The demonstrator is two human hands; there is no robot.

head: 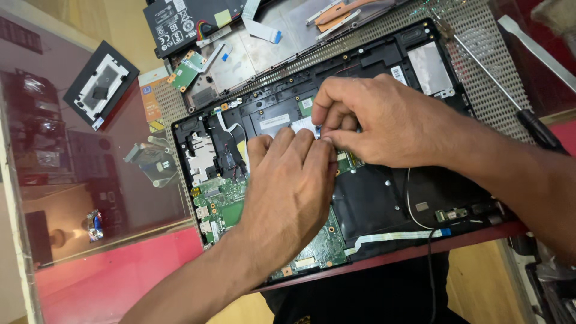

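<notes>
Nearest the camera, the left hand (288, 186) is lying palm-down over the opened laptop base (384, 198), its fingers pressed flat together on the green circuit board (225, 201) and on a small white part at their tips; they are pressing rather than clasping. Just beyond, the right hand (384, 120) is curling inward, its thumb and forefinger pinching the small white ribbon connector (306, 125) near the middle of the base, the fingertips of both hands touching there. A flat white ribbon cable (396, 236) with a blue end is lying along the near edge. Farther off, a white rectangular label (274, 121) is sitting on the black frame, and a silver rectangular foil patch (429, 67) near the far corner. Beyond that, a black battery pack (180, 24) with a white-printed label and yellow sticker is resting at the top, a screwdriver (510, 96) to the right, and a black square part (101, 84) on the glass to the left.
</notes>
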